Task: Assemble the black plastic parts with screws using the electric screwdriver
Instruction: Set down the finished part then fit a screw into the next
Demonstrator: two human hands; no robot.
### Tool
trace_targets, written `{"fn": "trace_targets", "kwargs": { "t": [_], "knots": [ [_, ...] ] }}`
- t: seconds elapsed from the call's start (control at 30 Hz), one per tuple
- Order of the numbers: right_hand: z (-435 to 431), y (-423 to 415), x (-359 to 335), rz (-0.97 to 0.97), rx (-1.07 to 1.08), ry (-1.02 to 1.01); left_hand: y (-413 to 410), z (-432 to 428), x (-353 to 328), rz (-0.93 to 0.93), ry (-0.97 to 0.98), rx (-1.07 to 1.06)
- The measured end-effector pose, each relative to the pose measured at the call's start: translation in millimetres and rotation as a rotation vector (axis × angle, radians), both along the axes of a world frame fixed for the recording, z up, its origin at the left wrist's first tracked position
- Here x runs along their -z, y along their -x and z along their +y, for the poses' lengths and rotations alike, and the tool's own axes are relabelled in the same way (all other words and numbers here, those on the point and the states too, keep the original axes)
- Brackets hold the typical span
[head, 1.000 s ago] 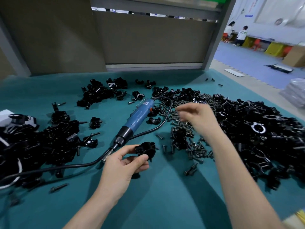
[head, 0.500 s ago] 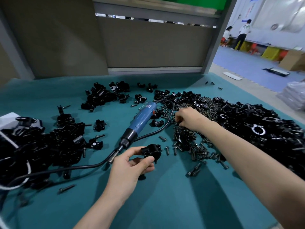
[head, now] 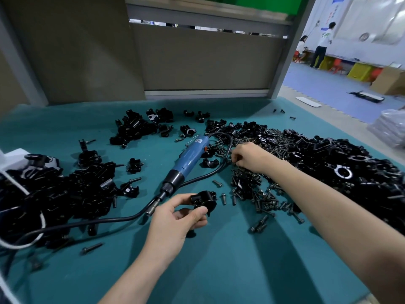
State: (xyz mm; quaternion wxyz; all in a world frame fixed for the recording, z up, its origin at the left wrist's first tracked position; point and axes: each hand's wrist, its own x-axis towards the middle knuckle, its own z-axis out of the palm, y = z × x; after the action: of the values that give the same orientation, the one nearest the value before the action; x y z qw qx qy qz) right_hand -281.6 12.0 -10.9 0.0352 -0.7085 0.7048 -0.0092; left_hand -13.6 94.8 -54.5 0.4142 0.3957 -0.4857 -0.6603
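Note:
My left hand (head: 175, 222) holds a black plastic clamp part (head: 203, 201) between thumb and fingers, just above the teal table. My right hand (head: 247, 156) reaches into the pile of dark screws (head: 252, 187), fingers curled down among them; whether it pinches one is hidden. The blue electric screwdriver (head: 188, 159) lies on the table between my hands, bit pointing toward my left hand, its black cable (head: 92, 223) trailing to the left.
A large heap of black parts (head: 341, 167) covers the right side. Another heap (head: 54, 194) sits at the left and a smaller group (head: 140, 126) at the back. Loose screws (head: 92, 248) lie on the teal mat (head: 219, 270). People stand far off to the right.
My right hand dropped from above the screws down into the pile and stays there. My left hand keeps holding the black part in about the same spot.

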Motion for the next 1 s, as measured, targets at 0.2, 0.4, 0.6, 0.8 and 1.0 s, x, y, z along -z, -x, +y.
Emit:
{"fn": "trace_targets", "kwargs": {
  "t": [0.2, 0.4, 0.6, 0.8, 1.0],
  "knots": [
    [42, -30, -34, -0.792, 0.065, 0.275, 0, -1, 0, 0.041, 0.010, 0.014],
    [108, -103, -12, -0.994, -0.127, 0.283, 3, 0, -4, 0.103, 0.044, 0.035],
    [116, -115, 4, -0.894, -0.090, 0.436, 3, 2, -3, 0.082, 0.072, 0.046],
    [113, -125, -3, -0.638, -0.239, 0.526, 2, -1, -1, 0.016, 0.102, 0.020],
    [112, -126, -8, -0.535, -0.269, 0.500, 2, -1, -1, 0.006, 0.091, 0.019]
  ]
}}
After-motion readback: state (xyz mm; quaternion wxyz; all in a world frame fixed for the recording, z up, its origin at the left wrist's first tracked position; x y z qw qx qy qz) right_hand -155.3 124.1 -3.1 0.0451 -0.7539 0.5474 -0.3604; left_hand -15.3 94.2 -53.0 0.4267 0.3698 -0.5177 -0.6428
